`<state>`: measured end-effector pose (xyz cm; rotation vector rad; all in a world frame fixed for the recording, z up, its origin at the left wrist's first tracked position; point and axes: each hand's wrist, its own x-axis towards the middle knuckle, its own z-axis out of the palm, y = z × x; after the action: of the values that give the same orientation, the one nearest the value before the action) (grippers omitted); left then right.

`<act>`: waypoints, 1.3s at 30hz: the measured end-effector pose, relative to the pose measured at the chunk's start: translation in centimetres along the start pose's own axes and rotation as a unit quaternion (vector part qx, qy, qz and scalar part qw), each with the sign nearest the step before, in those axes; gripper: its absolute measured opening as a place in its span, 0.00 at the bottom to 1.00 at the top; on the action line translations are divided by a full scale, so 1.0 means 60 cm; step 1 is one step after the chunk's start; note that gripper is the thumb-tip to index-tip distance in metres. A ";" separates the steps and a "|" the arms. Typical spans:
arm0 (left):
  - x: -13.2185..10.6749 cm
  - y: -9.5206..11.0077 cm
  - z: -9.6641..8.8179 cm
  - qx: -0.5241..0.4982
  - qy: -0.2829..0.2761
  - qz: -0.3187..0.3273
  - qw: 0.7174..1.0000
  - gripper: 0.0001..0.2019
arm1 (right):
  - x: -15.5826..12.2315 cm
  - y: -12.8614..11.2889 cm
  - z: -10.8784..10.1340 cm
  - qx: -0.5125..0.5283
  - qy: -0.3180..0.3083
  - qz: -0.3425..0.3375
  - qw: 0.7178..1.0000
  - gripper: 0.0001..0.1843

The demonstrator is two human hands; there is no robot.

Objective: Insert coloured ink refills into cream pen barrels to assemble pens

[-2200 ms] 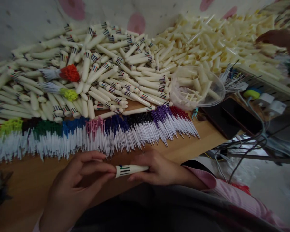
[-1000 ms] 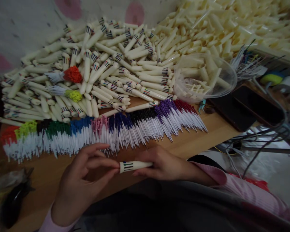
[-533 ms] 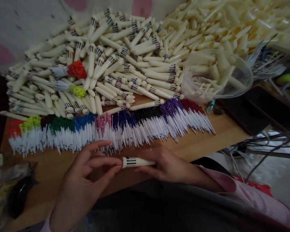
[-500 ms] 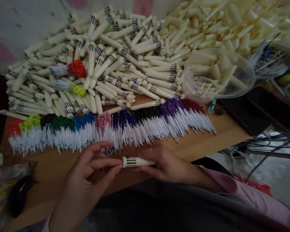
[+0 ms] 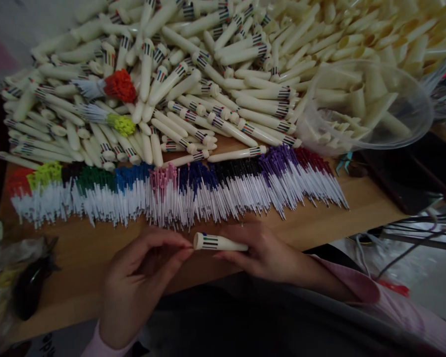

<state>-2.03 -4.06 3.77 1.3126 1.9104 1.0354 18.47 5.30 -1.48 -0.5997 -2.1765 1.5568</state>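
My right hand (image 5: 262, 250) is closed around the tapered end of a cream multicolour pen (image 5: 217, 242), held sideways above the table's front edge. Dark coloured slots run along the pen's wide end, which faces left. Thumb and fingers of my left hand (image 5: 141, 272) pinch together right at that open end; whatever lies between the fingertips is too small to make out. Just beyond both hands lies a row of pen refills (image 5: 204, 198), white-stemmed and grouped by coloured tip.
Behind the refills rises a heap of similar cream pens (image 5: 208, 89), with an orange-tipped refill bundle (image 5: 121, 85) and a yellow-tipped bundle (image 5: 123, 125) on it. A clear plastic tub (image 5: 412, 134) of cream parts stands at right. A black object (image 5: 31, 292) sits at left.
The fingers of my left hand, spread more before, have drawn together and sit slightly off the pen's end. The pen is still in my right hand. The whole view has shifted somewhat.
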 end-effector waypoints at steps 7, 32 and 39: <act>0.052 0.004 -0.026 0.042 -0.181 0.075 0.980 0.06 | -0.002 0.002 0.000 -0.017 -0.011 -0.001 1.000 0.13; 0.069 0.013 -0.023 0.007 -0.240 0.093 0.966 0.07 | -0.003 0.001 -0.006 0.011 -0.053 -0.020 0.998 0.11; 0.066 0.019 -0.022 0.013 -0.250 0.042 0.967 0.05 | -0.002 0.001 -0.007 0.016 -0.049 -0.035 0.998 0.12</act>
<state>-3.90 -0.47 5.24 1.5095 1.5011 0.6364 18.79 5.60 -1.41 -0.4398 -2.2140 1.6122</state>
